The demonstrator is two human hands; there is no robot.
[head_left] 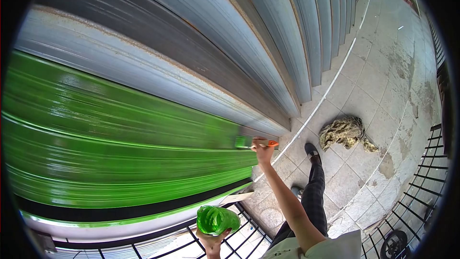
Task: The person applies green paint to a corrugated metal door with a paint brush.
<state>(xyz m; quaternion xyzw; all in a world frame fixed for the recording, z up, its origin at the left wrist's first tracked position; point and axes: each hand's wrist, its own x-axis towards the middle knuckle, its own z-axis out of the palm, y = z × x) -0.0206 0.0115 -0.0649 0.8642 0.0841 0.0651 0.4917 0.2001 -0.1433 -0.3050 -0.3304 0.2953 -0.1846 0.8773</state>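
Observation:
My right hand (262, 152) is closed around a paintbrush (272, 143) with an orange-tipped handle. Its green-coated bristles (240, 141) point left, right at the end of a ribbed metal panel (120, 129) covered in wet, glossy green paint. A bare grey strip shows just beyond the bristles. Low in the view, my left hand (210, 242) grips a clear plastic container (231, 220) from below. Green paint coats its inside and rim.
Unpainted grey metal sections (268, 29) with rusty edges stand in a row above the green one. A crumpled cloth (342, 132) lies on the tiled floor (350, 172) near my feet. Black railings (417, 187) run at right and below; a white cable (335, 79) crosses the tiles.

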